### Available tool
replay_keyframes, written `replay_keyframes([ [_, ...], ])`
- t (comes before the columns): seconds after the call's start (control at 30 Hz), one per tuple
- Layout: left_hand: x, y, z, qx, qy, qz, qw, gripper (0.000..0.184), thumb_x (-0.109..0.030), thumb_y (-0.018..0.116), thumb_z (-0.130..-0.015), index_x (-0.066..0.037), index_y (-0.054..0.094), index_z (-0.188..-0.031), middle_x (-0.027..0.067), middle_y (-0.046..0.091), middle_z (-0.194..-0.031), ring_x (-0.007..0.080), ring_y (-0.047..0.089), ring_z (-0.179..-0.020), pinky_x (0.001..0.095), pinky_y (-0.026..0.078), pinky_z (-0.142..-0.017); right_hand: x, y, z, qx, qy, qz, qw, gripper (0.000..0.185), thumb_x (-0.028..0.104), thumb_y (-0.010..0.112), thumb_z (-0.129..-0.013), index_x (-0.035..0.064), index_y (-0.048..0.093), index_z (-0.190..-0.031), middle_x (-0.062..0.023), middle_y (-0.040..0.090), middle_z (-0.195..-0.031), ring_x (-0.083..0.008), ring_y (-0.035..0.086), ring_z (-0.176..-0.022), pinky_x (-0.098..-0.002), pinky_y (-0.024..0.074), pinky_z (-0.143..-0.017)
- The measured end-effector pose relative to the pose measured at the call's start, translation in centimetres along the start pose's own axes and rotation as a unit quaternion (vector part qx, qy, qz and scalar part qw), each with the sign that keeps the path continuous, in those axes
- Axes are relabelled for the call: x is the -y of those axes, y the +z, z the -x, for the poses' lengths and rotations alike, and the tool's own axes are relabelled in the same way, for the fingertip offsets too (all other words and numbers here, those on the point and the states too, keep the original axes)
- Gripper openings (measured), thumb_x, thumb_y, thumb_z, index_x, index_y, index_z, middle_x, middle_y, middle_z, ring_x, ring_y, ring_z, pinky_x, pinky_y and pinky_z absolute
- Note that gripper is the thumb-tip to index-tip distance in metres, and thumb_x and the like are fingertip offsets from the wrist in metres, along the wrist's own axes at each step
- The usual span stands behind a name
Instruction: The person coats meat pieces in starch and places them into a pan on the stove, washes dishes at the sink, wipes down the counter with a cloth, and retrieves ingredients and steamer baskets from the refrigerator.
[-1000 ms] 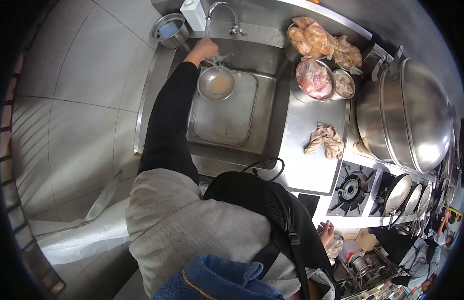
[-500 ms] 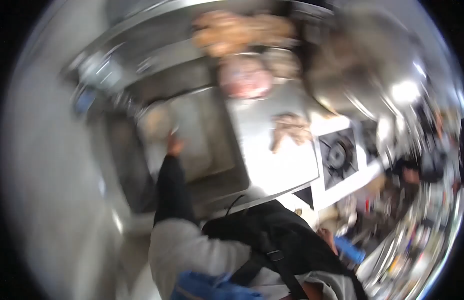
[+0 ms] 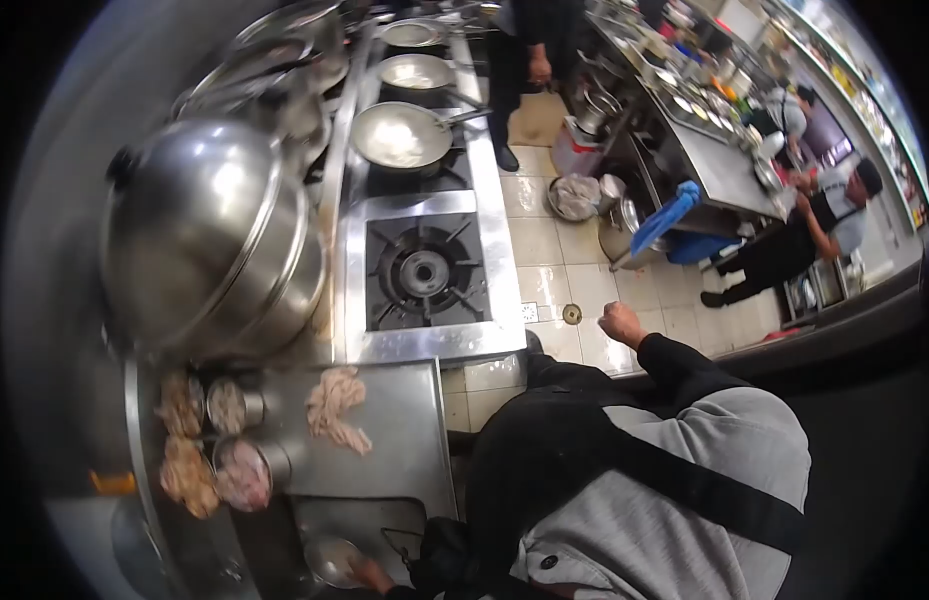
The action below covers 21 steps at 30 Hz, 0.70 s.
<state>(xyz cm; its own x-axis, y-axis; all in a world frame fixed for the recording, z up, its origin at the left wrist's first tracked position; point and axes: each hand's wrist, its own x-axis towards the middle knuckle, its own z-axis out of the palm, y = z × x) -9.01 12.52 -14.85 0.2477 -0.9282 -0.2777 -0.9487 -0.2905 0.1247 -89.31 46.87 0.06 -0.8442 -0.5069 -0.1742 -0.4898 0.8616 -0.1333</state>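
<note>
At the bottom edge, my left hand (image 3: 369,573) is at the rim of a round metal bowl (image 3: 329,558) in the sink (image 3: 359,512), its fingers closed on the rim. The bowl's contents are hard to make out. My right hand (image 3: 621,325) is raised in a fist above the tiled floor, with nothing visible in it. A crumpled beige cloth (image 3: 336,408) lies on the steel counter (image 3: 399,425). Beside the sink stand a pot of pink meat in plastic (image 3: 244,475), a smaller pot (image 3: 232,407) and bagged orange-brown food (image 3: 189,475).
A large domed steel pot (image 3: 199,235) stands left of a gas burner (image 3: 422,272). Several pans (image 3: 399,135) line the stove. One person (image 3: 529,65) stands beyond it; two co-workers (image 3: 834,215) are near the right-hand worktable (image 3: 719,175). Pots and a bag (image 3: 576,197) sit on the floor.
The view has swung right from the sink toward the stove and aisle. My left hand has left the tap area for the bowl. My right hand now shows fully, as a fist.
</note>
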Motion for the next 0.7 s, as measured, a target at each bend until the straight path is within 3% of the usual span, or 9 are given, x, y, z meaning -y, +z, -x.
replay_keyframes([
  [0.1, -6.3, -2.7, -0.3, -0.096, 0.033, 0.044, 0.994, 0.042, -0.024, 0.065, -0.082, 0.002, 0.061, -0.114, 0.0255, 0.060, -0.111, 0.0419, 0.058, -0.102, 0.0488, 0.048, -0.088, -7.2, 3.4, -0.7, 0.037, 0.062, 0.006, 0.997, 0.023, 0.017, 0.057, -0.071, -0.0016, 0.069, -0.078, -0.0270, 0.066, -0.081, -0.0418, 0.065, -0.083, -0.0454, 0.0542, -0.075],
  [0.17, -11.2, -4.9, 0.9, -0.158, 0.062, 0.057, 0.984, 0.042, -0.023, 0.065, -0.082, 0.002, 0.060, -0.115, 0.0247, 0.059, -0.113, 0.0407, 0.058, -0.103, 0.0478, 0.049, -0.088, -10.8, 3.9, -1.7, 0.194, 0.172, -0.071, 0.963, 0.030, 0.021, 0.060, -0.078, 0.0032, 0.068, -0.102, -0.0203, 0.069, -0.097, -0.0365, 0.068, -0.089, -0.0464, 0.0544, -0.076],
  [0.27, -19.1, -7.8, 4.4, -0.237, 0.100, 0.065, 0.964, 0.043, -0.021, 0.066, -0.083, 0.002, 0.059, -0.118, 0.0236, 0.058, -0.115, 0.0389, 0.058, -0.104, 0.0463, 0.049, -0.089, -16.0, 2.7, -5.0, 0.331, 0.387, -0.288, 0.811, 0.048, 0.020, 0.070, -0.079, 0.0095, 0.056, -0.123, -0.0098, 0.065, -0.116, -0.0300, 0.066, -0.093, -0.0474, 0.0531, -0.073],
  [0.37, -28.9, -9.8, 9.1, -0.305, 0.149, 0.082, 0.937, 0.044, -0.020, 0.066, -0.083, 0.001, 0.057, -0.121, 0.0225, 0.056, -0.118, 0.0370, 0.057, -0.105, 0.0448, 0.049, -0.089, -29.6, 7.7, -11.7, 0.299, 0.405, -0.485, 0.715, 0.033, 0.013, 0.071, -0.076, 0.0103, 0.061, -0.107, -0.0092, 0.069, -0.099, -0.0262, 0.067, -0.085, -0.0424, 0.0529, -0.066],
  [0.4, -32.1, -10.4, 10.8, -0.320, 0.162, 0.087, 0.930, 0.044, -0.019, 0.066, -0.084, 0.001, 0.057, -0.121, 0.0221, 0.056, -0.119, 0.0364, 0.057, -0.106, 0.0443, 0.049, -0.089, -33.9, 8.2, -14.6, 0.270, 0.218, -0.241, 0.906, 0.022, 0.015, 0.067, -0.079, 0.0093, 0.061, -0.100, -0.0083, 0.067, -0.089, -0.0239, 0.067, -0.081, -0.0398, 0.0511, -0.061],
  [0.43, -34.9, -11.1, 12.4, -0.335, 0.177, 0.095, 0.920, 0.044, -0.019, 0.066, -0.084, 0.001, 0.056, -0.122, 0.0217, 0.056, -0.120, 0.0358, 0.057, -0.106, 0.0438, 0.049, -0.089, -37.3, 8.2, -17.7, 0.205, 0.001, 0.033, 0.978, 0.013, 0.017, 0.063, -0.082, 0.0083, 0.062, -0.092, -0.0075, 0.066, -0.079, -0.0216, 0.067, -0.076, -0.0373, 0.0494, -0.057],
  [0.47, -37.5, -11.9, 13.8, -0.346, 0.193, 0.102, 0.913, 0.045, -0.018, 0.066, -0.084, 0.000, 0.056, -0.123, 0.0214, 0.055, -0.121, 0.0352, 0.057, -0.107, 0.0433, 0.049, -0.089, -38.5, 5.9, -20.3, 0.098, 0.200, -0.269, 0.937, 0.011, 0.017, 0.062, -0.082, 0.0075, 0.061, -0.088, -0.0070, 0.063, -0.073, -0.0213, 0.065, -0.071, -0.0374, 0.0481, -0.055],
  [0.5, -40.0, -12.5, 15.0, -0.351, 0.207, 0.108, 0.907, 0.045, -0.018, 0.067, -0.084, 0.000, 0.055, -0.124, 0.0210, 0.055, -0.122, 0.0346, 0.057, -0.107, 0.0428, 0.050, -0.090, -39.1, 3.7, -22.5, -0.024, 0.373, -0.528, 0.762, 0.010, 0.017, 0.060, -0.082, 0.0066, 0.061, -0.083, -0.0065, 0.061, -0.067, -0.0210, 0.063, -0.066, -0.0376, 0.0468, -0.052],
  [0.7, -55.6, -16.1, 18.0, -0.318, 0.359, 0.198, 0.855, 0.048, -0.014, 0.067, -0.086, -0.001, 0.052, -0.129, 0.0187, 0.053, -0.127, 0.0309, 0.057, -0.110, 0.0398, 0.050, -0.090, -43.2, 2.2, -27.4, -0.092, 0.385, -0.460, 0.795, 0.012, 0.013, 0.063, -0.079, 0.0068, 0.060, -0.090, -0.0078, 0.061, -0.076, -0.0260, 0.061, -0.073, -0.0412, 0.0483, -0.061],
])
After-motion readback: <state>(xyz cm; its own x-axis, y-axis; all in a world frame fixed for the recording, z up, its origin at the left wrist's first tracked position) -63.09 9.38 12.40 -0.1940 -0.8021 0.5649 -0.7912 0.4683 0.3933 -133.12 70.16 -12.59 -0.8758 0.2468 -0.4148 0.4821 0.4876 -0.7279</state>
